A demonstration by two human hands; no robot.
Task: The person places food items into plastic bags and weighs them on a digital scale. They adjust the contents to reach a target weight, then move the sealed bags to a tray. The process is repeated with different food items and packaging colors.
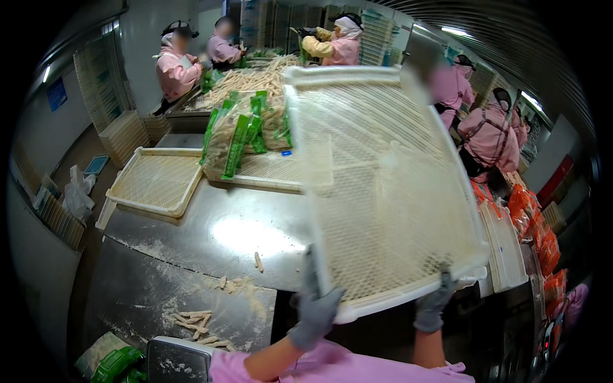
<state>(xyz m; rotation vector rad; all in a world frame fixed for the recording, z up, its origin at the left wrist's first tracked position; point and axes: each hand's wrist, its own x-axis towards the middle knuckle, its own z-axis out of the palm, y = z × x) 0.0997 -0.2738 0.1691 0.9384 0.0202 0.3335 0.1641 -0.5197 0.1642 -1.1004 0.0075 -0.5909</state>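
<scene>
A large white plastic mesh tray (407, 191) is lifted and tilted in front of me, somewhat blurred. My left hand (316, 306), in a grey glove, grips its near left corner. At the tray's near edge, towards the right, my gloved right hand (435, 299) grips the rim. Behind the raised tray, filled clear-and-green plastic bags (234, 136) stand on another mesh tray (268, 183). A further mesh tray (155, 179) rests on the steel table (210, 201) to the left. Pale stick-shaped food pieces (194, 321) lie on the near steel surface, among crumbs.
A scale-like steel plate (177, 364) and a green bag (112, 359) are at the bottom left. Several co-workers in pink stand around the far table, heaped with sticks (249, 81), and at the right. Stacked trays (503, 249) and orange bags (546, 244) occupy the right side.
</scene>
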